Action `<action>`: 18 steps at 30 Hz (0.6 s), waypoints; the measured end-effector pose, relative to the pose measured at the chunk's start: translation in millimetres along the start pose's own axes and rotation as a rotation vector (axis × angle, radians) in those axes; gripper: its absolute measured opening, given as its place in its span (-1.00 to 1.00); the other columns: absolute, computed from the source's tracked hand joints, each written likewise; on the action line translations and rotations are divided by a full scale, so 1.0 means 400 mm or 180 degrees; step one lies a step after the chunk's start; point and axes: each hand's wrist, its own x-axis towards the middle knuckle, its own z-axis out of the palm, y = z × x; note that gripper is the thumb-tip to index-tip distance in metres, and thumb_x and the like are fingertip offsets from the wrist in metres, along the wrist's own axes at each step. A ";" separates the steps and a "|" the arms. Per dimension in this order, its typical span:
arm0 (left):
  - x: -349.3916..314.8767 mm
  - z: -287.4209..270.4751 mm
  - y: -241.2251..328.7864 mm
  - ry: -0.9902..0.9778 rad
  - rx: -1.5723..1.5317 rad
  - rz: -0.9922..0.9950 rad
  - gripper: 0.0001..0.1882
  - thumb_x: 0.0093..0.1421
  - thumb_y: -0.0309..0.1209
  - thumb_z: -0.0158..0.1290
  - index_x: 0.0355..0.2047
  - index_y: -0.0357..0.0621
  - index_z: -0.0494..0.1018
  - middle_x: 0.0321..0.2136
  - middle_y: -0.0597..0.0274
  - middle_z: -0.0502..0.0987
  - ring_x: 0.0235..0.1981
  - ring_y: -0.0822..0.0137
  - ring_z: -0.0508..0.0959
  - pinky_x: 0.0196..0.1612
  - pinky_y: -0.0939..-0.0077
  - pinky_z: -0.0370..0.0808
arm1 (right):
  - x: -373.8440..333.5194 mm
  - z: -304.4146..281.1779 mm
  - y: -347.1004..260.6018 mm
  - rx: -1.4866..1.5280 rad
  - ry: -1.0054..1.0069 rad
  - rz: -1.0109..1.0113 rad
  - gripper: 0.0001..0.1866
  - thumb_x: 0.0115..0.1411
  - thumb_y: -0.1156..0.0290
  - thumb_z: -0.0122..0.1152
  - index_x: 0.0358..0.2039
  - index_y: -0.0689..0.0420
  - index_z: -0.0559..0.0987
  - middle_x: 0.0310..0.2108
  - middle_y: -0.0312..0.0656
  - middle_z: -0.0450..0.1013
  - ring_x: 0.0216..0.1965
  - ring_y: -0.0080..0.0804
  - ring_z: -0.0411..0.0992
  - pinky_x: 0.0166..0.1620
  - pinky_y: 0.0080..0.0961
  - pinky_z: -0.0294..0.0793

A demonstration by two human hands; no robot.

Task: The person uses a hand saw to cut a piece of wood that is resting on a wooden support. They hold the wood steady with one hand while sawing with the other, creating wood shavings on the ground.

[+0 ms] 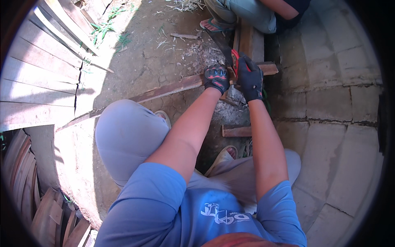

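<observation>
A long, narrow wooden strip [173, 87] runs from the lower left to its end at the right. My left hand [217, 78], in a black glove with red marks, is closed over this strip. Just beside it, my right hand [250, 78], gloved too, is wrapped round the red and black handle of a handsaw [235, 61]. The saw's dark blade points away and to the left, toward the other person's foot. Where the blade meets the wood is partly hidden by my hands. Pale sawdust [230, 110] lies under the strip.
Another person [251, 12] in sandals crouches at the far side, near the blade's tip. Beyond my right hand is a wooden beam [252, 39]. A short wood piece [236, 131] lies nearer. A block wall [329, 99] stands right; boards [37, 82] are at left.
</observation>
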 end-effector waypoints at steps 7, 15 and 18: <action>0.024 0.007 -0.004 -0.0168 -0.0001 0.0214 -0.71 0.21 -0.27 0.15 -0.11 -0.03 0.71 -0.16 0.03 0.73 -0.08 0.04 0.74 -0.01 0.15 0.64 | -0.041 -0.026 0.015 -0.0094 -0.0017 -0.0338 -0.58 0.44 0.16 0.20 0.20 0.04 0.69 0.11 -0.05 0.66 0.17 -0.22 0.60 0.24 -0.33 0.49; 0.050 0.041 -0.026 0.0002 0.0398 0.0402 -0.67 0.24 -0.23 0.09 -0.10 -0.03 0.71 -0.09 0.07 0.74 -0.02 0.09 0.73 0.00 0.08 0.64 | -0.150 -0.156 0.017 0.0263 -0.0096 -0.0052 -0.59 0.48 0.18 0.14 0.20 0.06 0.68 0.09 -0.09 0.67 0.17 -0.29 0.60 0.24 -0.35 0.48; 0.066 0.001 -0.002 -0.0511 0.0361 0.0427 -0.62 0.22 -0.22 0.10 -0.03 -0.05 0.69 0.00 0.02 0.71 0.07 0.02 0.70 0.11 0.03 0.62 | -0.232 -0.229 -0.013 0.0101 -0.0117 0.0003 -0.60 0.49 0.19 0.12 0.20 0.07 0.68 0.09 -0.08 0.67 0.17 -0.26 0.60 0.23 -0.35 0.49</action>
